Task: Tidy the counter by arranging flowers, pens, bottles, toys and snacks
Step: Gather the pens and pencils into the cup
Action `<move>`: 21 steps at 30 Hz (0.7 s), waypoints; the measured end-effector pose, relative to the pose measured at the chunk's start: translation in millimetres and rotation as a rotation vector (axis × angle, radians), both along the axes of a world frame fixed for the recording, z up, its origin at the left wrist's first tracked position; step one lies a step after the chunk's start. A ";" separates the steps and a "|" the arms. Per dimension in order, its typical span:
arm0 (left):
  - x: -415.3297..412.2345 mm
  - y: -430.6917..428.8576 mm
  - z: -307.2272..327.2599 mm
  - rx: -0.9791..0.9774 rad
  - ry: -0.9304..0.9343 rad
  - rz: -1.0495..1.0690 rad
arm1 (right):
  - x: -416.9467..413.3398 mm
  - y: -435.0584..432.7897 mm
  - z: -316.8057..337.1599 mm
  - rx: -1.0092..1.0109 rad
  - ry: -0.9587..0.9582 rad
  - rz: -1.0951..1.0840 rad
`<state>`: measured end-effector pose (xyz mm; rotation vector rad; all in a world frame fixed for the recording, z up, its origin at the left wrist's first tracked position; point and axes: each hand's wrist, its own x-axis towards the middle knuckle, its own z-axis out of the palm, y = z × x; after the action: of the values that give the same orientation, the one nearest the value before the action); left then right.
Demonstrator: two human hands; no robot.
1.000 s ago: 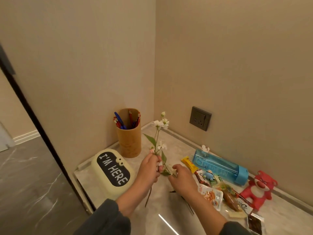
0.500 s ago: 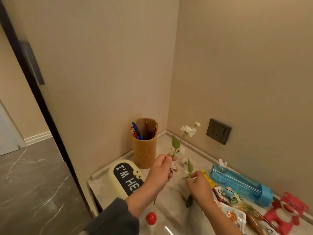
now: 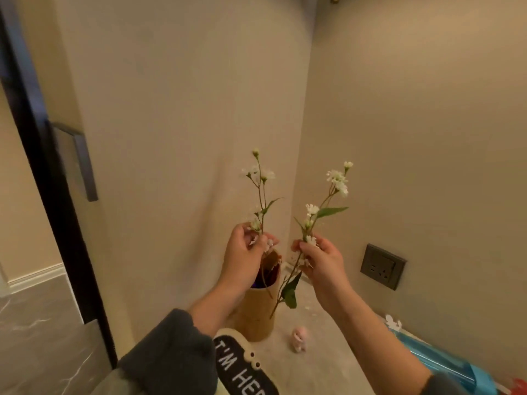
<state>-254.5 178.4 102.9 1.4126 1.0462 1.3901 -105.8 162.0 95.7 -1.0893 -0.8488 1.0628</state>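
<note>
I have both hands raised over the far left corner of the tabletop (image 3: 328, 372), each with one flower sprig. The left hand (image 3: 242, 253) pinches the left sprig (image 3: 260, 192) low on its stem, fingers (image 3: 266, 241) curled around it. That sprig stands nearly upright with white blooms on top. Its lower stem crosses the mouth of the pen holder (image 3: 256, 312) — whether the tip is inside or just in front, I cannot tell.

The right hand (image 3: 323, 262) grasps the right sprig (image 3: 330, 199) about midway, fingers (image 3: 302, 247) clenched on the stem. This one leans right at the top, and its lower end, with a dark green leaf, hangs beside the holder. The two sprigs are near each other but apart.

The holder stands upright by the left wall, its contents dark and blurred. Just in front of it lies a cream box (image 3: 245, 366) with a black lettered panel, partly hidden by my grey sleeve (image 3: 171, 354). A small pink toy (image 3: 299, 337) stands on the tabletop right of the holder. At the near right a blue bottle (image 3: 440, 363) lies on its side along the right wall — a sliver of a red toy (image 3: 519, 385) shows beyond it. A wall socket (image 3: 383, 266) sits above.
</note>
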 end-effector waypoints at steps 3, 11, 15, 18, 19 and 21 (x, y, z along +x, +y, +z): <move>-11.5 26.4 16.0 0.070 0.036 0.040 | -12.9 18.4 18.7 0.068 -0.152 -0.007; -24.4 72.4 14.8 0.147 0.048 0.028 | -32.4 65.1 15.6 0.144 -0.374 -0.068; -26.1 90.1 -8.1 0.082 0.107 -0.018 | -35.4 76.2 1.0 0.172 -0.482 -0.096; -26.3 96.0 -30.5 0.023 0.154 -0.042 | -36.1 78.0 -17.5 0.150 -0.556 -0.092; -26.5 96.3 -38.1 0.009 0.161 -0.043 | -35.8 78.3 -25.9 0.124 -0.567 -0.103; -27.4 94.6 -52.0 -0.014 0.179 -0.040 | -36.1 78.1 -42.8 0.071 -0.589 -0.125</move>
<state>-281.9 273.0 51.0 1.5611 1.1326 1.2433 -141.9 240.1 52.9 -1.4005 -1.2523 0.6006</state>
